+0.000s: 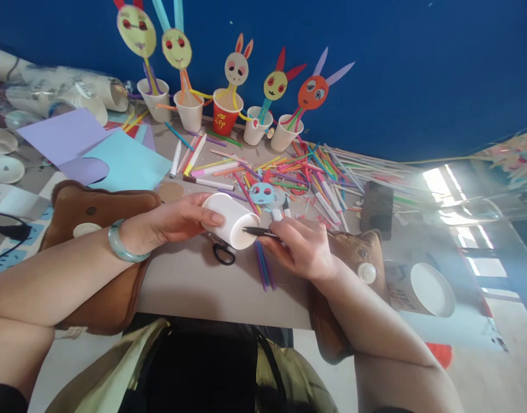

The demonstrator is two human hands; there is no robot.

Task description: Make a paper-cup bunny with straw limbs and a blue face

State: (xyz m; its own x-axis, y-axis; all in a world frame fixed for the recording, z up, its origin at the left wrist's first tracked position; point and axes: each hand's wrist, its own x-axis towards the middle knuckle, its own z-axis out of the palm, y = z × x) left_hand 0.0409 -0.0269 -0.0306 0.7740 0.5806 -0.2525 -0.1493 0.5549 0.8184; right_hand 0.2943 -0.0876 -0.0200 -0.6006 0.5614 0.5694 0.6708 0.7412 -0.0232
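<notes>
My left hand (190,217) grips a white paper cup (222,215) that is tipped on its side above the table. Its bottom is turned toward my right hand (304,246), which is closed around a slim black pen (258,231). The pen's point is at the cup's bottom; whether it goes through cannot be made out. Beneath the cup lies a pair of scissors (223,253), of which mainly a black handle loop shows. Just right of the scissors are a few purple and blue sticks (265,267). A blue paper face (263,193) lies behind the cup.
Along the blue wall stand several cups with paper-faced figures, including a red cup (226,115). Markers (196,154) and coloured sticks (306,166) are scattered in front. Brown cushions (100,287) lie under my forearms. A dark phone (376,209) and a paper bucket (430,289) are at right.
</notes>
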